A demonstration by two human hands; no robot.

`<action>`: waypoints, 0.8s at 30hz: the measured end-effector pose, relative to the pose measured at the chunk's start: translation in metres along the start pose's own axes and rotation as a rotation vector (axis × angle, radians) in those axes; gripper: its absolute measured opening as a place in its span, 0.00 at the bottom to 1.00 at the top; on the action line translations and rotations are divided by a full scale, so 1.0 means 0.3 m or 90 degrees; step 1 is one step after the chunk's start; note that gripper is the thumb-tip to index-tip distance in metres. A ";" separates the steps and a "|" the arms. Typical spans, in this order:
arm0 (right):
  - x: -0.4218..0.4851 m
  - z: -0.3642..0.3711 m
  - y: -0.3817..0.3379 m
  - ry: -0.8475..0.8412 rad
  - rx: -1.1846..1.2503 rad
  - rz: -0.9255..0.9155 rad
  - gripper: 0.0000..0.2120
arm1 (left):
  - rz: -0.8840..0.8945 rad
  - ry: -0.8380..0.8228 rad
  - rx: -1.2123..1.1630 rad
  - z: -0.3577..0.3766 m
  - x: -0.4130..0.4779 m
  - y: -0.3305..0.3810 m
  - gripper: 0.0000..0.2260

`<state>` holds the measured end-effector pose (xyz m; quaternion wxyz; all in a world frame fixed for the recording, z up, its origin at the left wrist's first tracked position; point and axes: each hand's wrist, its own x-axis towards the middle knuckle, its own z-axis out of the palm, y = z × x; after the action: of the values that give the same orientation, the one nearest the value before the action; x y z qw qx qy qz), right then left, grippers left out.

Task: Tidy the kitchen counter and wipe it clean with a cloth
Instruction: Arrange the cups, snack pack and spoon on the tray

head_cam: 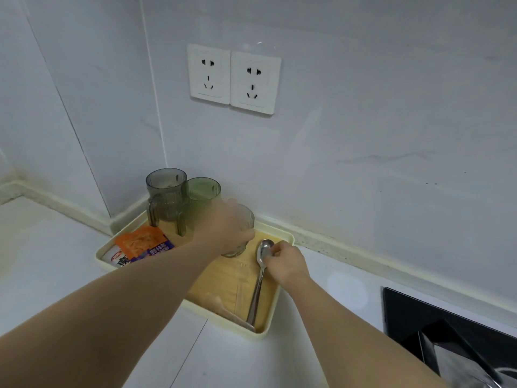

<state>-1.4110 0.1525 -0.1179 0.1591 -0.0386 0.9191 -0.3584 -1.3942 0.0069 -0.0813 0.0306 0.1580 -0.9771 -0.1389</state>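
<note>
Counter (70, 264): white, running into the far corner; much of it looks bare, and no cloth is in view, so I judge the wiping not yet begun.
Cooktop (436, 326): black, at the near right edge of the counter.
Tray (270, 330): pale yellow rim, orange-tan floor, pushed into the far corner; it already gathers most loose items, so the tidying seems well along.
Mugs: a grey ribbed mug (165, 194) and a green mug (202, 197) stand touching at the tray's far side.
Snack packet (142, 243): orange and purple, lying at the tray's left end.
Left hand (223, 228): arm stretched across the tray, fingers wrapped around a clear glass (247, 219) just right of the green mug; whether its base touches the tray I cannot tell.
Right hand (288, 261): reaching in from the right, fingertips pinched on the bowl end of a metal spoon (258, 287), whose handle points toward the tray's near corner.
</note>
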 end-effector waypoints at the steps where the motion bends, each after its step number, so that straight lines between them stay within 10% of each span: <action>1: 0.008 0.001 0.003 -0.004 0.003 0.003 0.14 | 0.001 0.008 0.002 0.008 0.014 0.005 0.29; 24: -0.180 -0.064 -0.040 0.024 0.101 -0.014 0.11 | 0.068 0.090 0.060 -0.059 -0.220 0.049 0.20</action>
<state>-1.3664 0.1660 -0.0823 0.1402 -0.0294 0.8902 -0.4325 -1.3343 0.0366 -0.0613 0.0995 0.1166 -0.9850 -0.0794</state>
